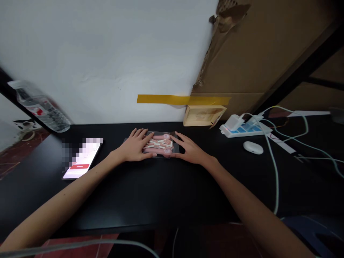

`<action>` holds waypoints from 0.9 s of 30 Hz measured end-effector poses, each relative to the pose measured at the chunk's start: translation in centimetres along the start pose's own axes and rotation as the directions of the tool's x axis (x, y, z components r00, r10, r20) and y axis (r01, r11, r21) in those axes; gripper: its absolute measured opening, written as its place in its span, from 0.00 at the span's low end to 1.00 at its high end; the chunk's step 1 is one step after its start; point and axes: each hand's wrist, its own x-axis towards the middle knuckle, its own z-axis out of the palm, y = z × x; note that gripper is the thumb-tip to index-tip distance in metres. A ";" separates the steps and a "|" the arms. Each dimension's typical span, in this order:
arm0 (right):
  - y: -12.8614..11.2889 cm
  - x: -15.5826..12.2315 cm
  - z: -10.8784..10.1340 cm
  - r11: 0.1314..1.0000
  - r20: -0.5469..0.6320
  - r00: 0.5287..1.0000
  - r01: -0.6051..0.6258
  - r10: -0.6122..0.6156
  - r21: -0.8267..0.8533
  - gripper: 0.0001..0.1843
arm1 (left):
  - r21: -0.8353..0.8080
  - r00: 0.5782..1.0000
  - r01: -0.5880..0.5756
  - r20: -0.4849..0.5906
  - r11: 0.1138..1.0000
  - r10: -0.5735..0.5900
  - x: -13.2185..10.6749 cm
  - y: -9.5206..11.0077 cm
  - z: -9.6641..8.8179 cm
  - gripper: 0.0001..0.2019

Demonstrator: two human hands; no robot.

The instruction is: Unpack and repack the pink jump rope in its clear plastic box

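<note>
A clear plastic pack [176,147] lies flat on the black table. Inside it is what looks like a beaded skipping rope [160,144], with two pink handles and pink and white beads between them. My left hand [135,146] rests palm down over the pack's left side, its fingers spread and the thumb along the lower edge. At the right end, my right hand [191,148] has its fingers apart, thumb and forefinger tips at the pack's corners. Both hands are open, and part of the pack is hidden beneath the left one.
To the left are a lit phone [83,161] and a leaning water bottle [44,109]. A shallow wooden box [204,115] stands against the wall. On the right lie a power strip [245,128] with cables and a white earbud case [253,147]. The black table [161,193] ends near me.
</note>
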 end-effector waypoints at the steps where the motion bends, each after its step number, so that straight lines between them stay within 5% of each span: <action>1: 0.0 0.0 0.0 1.000 -0.003 1.000 0.005 -0.005 0.003 0.50 | 0.003 1.000 0.000 0.003 1.000 0.000 0.0 0.2 0.0 0.44; 11: -0.7 0.1 0.7 0.996 -0.044 0.998 -0.048 0.052 0.081 0.51 | 0.098 1.000 0.001 0.028 0.995 -0.004 -0.2 2.2 0.0 0.40; 20: 0.2 -0.1 -0.4 0.994 -0.005 1.000 0.011 -0.010 0.111 0.42 | 0.026 0.999 0.045 0.003 0.999 -0.045 -0.1 2.0 0.4 0.36; 24: 0.8 -0.1 -1.4 0.981 -0.133 0.991 0.014 0.012 0.192 0.30 | 0.009 0.999 0.048 -0.019 0.999 -0.048 -0.1 1.9 0.6 0.36; 27: 1.3 -0.1 -1.4 0.980 -0.188 0.979 -0.044 0.081 0.194 0.33 | 0.015 0.998 0.053 -0.025 0.998 -0.052 -0.2 2.0 0.6 0.36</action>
